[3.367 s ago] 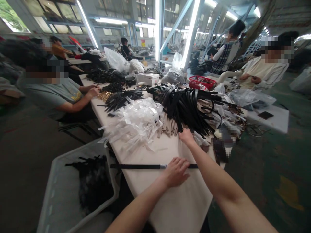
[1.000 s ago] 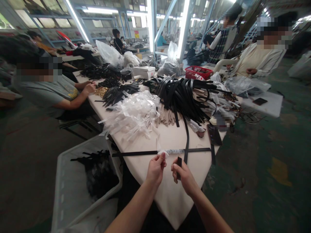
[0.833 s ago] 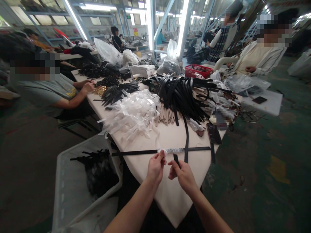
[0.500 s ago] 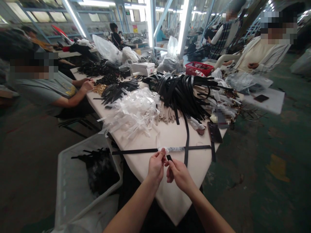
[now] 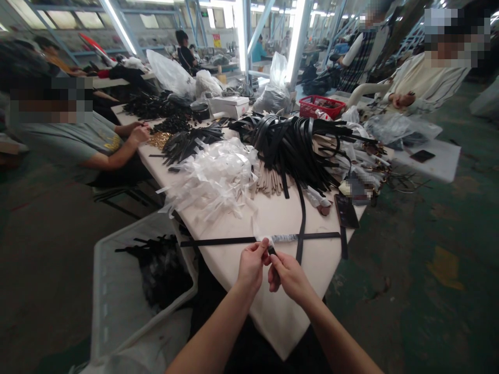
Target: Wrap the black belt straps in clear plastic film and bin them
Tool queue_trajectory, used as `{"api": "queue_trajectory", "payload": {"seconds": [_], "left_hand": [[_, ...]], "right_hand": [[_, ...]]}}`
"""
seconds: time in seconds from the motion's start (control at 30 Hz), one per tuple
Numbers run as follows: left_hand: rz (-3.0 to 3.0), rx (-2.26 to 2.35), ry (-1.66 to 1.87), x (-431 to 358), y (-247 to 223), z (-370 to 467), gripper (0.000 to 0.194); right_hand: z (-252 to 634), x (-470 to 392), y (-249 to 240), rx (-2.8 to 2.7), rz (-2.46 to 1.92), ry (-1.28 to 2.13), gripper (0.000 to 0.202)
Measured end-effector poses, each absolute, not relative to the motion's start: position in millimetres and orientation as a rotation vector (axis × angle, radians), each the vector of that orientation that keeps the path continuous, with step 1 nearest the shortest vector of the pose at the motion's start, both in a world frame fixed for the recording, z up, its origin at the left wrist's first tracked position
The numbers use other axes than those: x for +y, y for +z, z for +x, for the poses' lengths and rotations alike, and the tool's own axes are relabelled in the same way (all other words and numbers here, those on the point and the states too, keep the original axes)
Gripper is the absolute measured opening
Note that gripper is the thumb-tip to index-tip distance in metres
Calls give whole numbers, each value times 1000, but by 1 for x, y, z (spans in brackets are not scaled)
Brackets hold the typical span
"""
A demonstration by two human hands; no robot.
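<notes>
My left hand (image 5: 251,264) is closed in a pinch on a thin white plastic strip (image 5: 256,227), whose loose end rises above the fingertips. Beside it, my right hand (image 5: 289,275) grips a short black strap end (image 5: 272,250) between thumb and fingers. The fingertips of both hands nearly meet. Just beyond them a long black strap (image 5: 218,242) lies across the table, with a clear plastic wrap (image 5: 284,238) around its middle. Another black strap (image 5: 301,218) crosses it on the right, running down from the heap. My fingers hide part of the strip and the strap end.
A pile of white plastic strips (image 5: 222,174) and a heap of black straps (image 5: 292,148) cover the table (image 5: 237,265) ahead. A phone (image 5: 346,212) lies at the right edge. At lower left stands a white bin (image 5: 117,291) with black pieces. Co-workers sit left and right.
My hands have shifted very slightly, and the black strap end now sits closer to the white strip. At the right, a co-worker's hands have come closer together.
</notes>
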State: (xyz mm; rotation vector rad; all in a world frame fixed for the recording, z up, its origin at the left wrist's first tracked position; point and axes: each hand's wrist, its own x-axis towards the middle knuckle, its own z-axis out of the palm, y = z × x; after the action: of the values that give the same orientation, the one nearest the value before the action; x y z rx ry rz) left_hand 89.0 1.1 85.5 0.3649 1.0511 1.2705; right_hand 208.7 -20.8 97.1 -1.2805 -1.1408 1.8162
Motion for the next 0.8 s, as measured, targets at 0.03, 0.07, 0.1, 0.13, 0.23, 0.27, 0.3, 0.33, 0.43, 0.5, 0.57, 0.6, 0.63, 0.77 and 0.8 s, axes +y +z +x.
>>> {"api": "queue_trajectory", "payload": {"seconds": [0.03,0.07,0.1,0.13,0.23,0.27,0.3,0.33,0.43,0.5,0.57,0.6,0.63,0.77,0.8], "left_hand": [[405,1057,1254,0,85,88,39],[447,1058,1231,-1,85,87,38],[485,1054,1198,-2,83,86,37],[516,1045,1153,-3,82,85,37],[551,1031,1054,-5,76,81,41],[543,1041,1068,-4,74,79,42],[525,1059,1111,-3,72,76,43],[505,1082,1173,-3,71,73,42],[517,1156,1300,-2,70,66,40],[620,1195,1267,-5,70,66,39],[735,1208,1199,-8,71,69,39],[776,1209,1175,-10,72,70,39],[798,1215,1170,-10,73,69,40],[772,1289,1303,-7,81,60,42],[780,1305,1337,-6,83,59,42]], "right_hand": [[209,-19,97,-1151,-1289,1818,47],[210,-18,97,-1163,-1296,1814,47],[211,-16,97,-1177,-1301,1807,48],[212,-14,97,-1194,-1303,1801,48],[217,-10,102,-1295,-1329,1775,50],[220,-10,105,-1360,-1351,1731,49],[223,-10,108,-1445,-1376,1663,46],[226,-12,111,-1548,-1396,1578,42],[232,-15,116,-1801,-1469,1329,39],[232,-15,117,-1863,-1537,1213,43],[230,-12,118,-1872,-1587,1144,44],[230,-10,119,-1889,-1591,1137,44],[231,-9,121,-1916,-1585,1136,43],[246,-8,132,-2114,-1512,1068,31],[249,-8,134,-2145,-1504,1049,30]]}}
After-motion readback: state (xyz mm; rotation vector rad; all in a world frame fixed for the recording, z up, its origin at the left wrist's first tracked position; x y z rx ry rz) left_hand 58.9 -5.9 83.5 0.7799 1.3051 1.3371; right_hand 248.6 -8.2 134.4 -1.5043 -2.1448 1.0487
